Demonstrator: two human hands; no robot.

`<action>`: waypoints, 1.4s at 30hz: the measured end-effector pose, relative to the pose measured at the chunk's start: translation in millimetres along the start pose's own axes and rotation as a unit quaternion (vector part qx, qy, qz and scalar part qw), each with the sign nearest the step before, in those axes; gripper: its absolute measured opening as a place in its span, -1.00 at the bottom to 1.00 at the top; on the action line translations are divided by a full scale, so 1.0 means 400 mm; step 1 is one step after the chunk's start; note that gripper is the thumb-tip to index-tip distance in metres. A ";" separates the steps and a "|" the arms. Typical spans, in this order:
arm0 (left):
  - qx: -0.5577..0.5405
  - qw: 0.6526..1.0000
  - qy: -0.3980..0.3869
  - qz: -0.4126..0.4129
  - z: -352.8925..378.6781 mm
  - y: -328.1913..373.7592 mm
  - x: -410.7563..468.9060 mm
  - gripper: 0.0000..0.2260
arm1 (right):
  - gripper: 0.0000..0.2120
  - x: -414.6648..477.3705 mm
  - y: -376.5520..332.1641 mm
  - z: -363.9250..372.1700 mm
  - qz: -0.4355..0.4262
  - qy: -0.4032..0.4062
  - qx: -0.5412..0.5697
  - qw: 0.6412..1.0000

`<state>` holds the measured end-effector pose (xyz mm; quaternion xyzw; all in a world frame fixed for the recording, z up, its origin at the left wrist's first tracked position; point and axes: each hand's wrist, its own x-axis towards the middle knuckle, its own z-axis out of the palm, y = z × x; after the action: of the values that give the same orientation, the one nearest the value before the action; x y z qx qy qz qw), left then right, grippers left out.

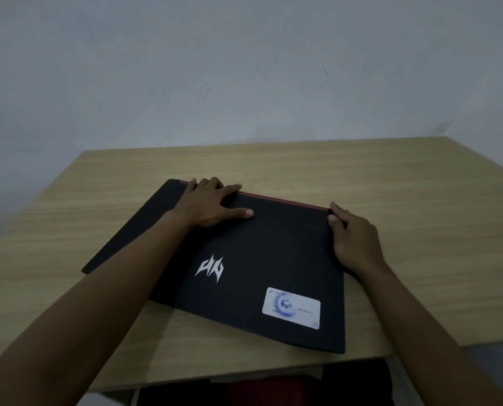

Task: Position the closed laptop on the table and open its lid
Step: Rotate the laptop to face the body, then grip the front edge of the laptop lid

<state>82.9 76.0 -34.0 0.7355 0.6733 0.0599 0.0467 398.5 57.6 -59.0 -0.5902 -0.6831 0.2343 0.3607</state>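
Observation:
A closed black laptop (273,250) lies flat on the light wooden table (405,200), turned at an angle. Its lid carries a white logo and a white sticker near the front right corner, and a red strip runs along its far edge. My left hand (212,206) rests palm-down on the lid near the far left corner, with the fingers curled over the far edge. My right hand (354,238) grips the far right corner, thumb on the lid and fingers around the side.
A plain grey wall (244,68) rises right behind the table's far edge. Below the table's near edge I see dark and red cloth (273,388). Bare tabletop lies to the left and right of the laptop.

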 end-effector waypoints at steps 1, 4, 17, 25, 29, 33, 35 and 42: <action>0.000 1.000 0.002 -0.006 0.000 0.002 -0.001 -0.04 | -0.61 0.005 0.000 -0.001 0.000 -0.001 -0.001 1.000; -0.001 1.000 0.008 -0.024 0.006 0.000 -0.010 -0.01 | -0.61 0.024 0.003 -0.001 -0.003 -0.016 -0.009 1.000; -0.003 0.990 0.065 -0.122 0.038 0.064 -0.108 0.01 | -0.64 0.095 0.023 -0.025 -0.021 -0.090 0.034 0.995; -0.009 0.982 0.079 -0.170 0.050 0.112 -0.152 0.01 | -0.67 0.122 0.035 -0.041 -0.027 -0.117 0.068 0.990; -0.009 0.983 0.068 -0.173 0.044 0.116 -0.157 0.00 | -0.65 0.123 0.046 -0.037 -0.029 -0.098 0.074 0.992; -0.014 0.985 0.038 -0.165 0.028 0.100 -0.157 -0.03 | -0.59 0.125 0.064 -0.032 -0.020 -0.076 0.068 0.995; -0.041 0.990 0.026 -0.135 0.008 0.067 -0.165 -0.07 | -0.55 0.131 0.072 -0.032 -0.024 -0.090 0.057 0.994; -0.224 0.953 0.088 -0.186 -0.035 -0.143 -0.265 -0.42 | -0.55 0.150 0.077 -0.026 -0.045 -0.108 0.023 0.993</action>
<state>15.3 -24.7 -31.5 0.5596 0.7688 0.2639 0.1616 423.5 120.9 -62.5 -0.5213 -0.7385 0.2962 0.3086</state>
